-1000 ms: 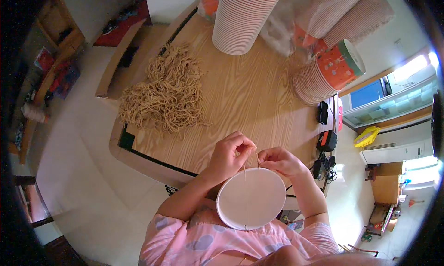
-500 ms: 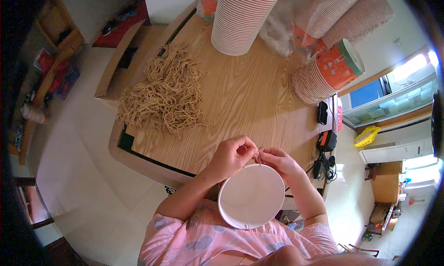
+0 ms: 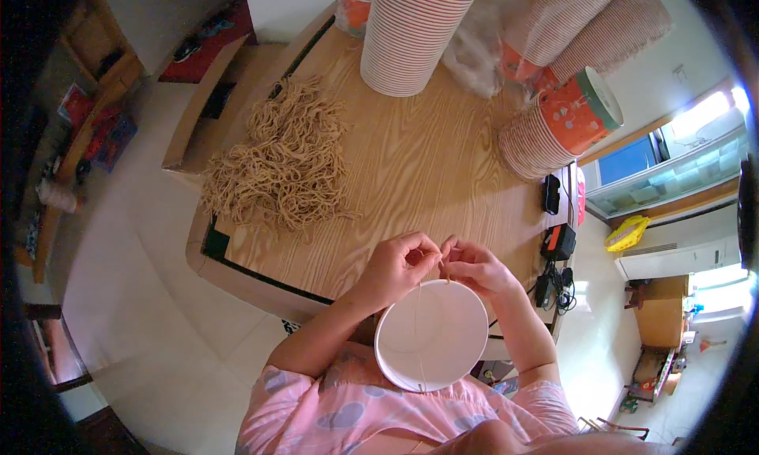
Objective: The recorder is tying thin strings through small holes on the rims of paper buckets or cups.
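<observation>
A white paper bucket [image 3: 447,336], its round mouth facing up, rests close against my body below the table's near edge. A thin tan cord [image 3: 420,320] runs across the mouth from the near rim to the far rim. Above the far rim, my left hand [image 3: 399,269] has thumb and index finger pinched together on the cord's end. Right beside it, fingertips almost touching, my right hand [image 3: 481,270] is closed in a pinch by a short bit of cord at the rim. What lies between the right fingertips is too small to make out clearly.
A loose pile of tan cords [image 3: 285,162] covers the table's left side. Tall nested paper buckets [image 3: 411,40] stand at the back, with more bagged stacks behind. An orange and green stack [image 3: 553,127] lies tilted at right, near a black adapter [image 3: 558,241] with cables.
My right fingers have lifted and loosened slightly, shifting right from the left fingertips. The bucket has moved a touch to the right. My left hand stays nearly in place.
</observation>
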`<state>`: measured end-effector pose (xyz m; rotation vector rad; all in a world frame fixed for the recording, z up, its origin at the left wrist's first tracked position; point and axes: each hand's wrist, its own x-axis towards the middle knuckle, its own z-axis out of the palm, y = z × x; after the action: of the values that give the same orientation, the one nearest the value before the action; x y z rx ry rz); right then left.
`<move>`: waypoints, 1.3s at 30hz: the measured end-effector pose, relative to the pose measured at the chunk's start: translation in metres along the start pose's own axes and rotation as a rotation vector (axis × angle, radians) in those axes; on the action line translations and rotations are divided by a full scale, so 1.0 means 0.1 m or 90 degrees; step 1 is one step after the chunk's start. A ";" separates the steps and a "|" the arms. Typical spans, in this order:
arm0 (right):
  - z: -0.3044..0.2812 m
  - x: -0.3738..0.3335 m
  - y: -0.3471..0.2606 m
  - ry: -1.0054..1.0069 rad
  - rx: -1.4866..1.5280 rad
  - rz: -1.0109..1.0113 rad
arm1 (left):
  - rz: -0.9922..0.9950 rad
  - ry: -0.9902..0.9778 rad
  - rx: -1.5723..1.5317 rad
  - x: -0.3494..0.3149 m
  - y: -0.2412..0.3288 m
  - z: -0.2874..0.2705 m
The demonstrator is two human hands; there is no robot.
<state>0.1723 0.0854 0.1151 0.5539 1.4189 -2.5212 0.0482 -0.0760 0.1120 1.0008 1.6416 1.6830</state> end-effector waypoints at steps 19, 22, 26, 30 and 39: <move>-0.09 0.01 -0.09 -0.042 -0.220 -0.055 | -0.028 -0.011 -0.017 0.07 -0.12 0.04; -0.13 0.04 -0.07 -0.079 -0.171 -0.040 | -0.025 -0.016 -0.018 0.07 -0.14 0.04; -0.10 0.07 -0.10 -0.084 -0.176 0.002 | -0.015 -0.014 -0.018 0.08 -0.12 0.03; -0.14 0.09 -0.09 -0.100 -0.205 0.035 | -0.024 -0.011 0.006 0.09 -0.14 0.04; -0.16 0.06 -0.12 -0.115 -0.261 0.079 | -0.019 -0.018 0.011 0.07 -0.10 0.04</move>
<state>0.1662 0.1048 0.1143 0.3191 1.7048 -2.0435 0.0463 -0.0670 0.1030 0.9994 1.6477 1.6308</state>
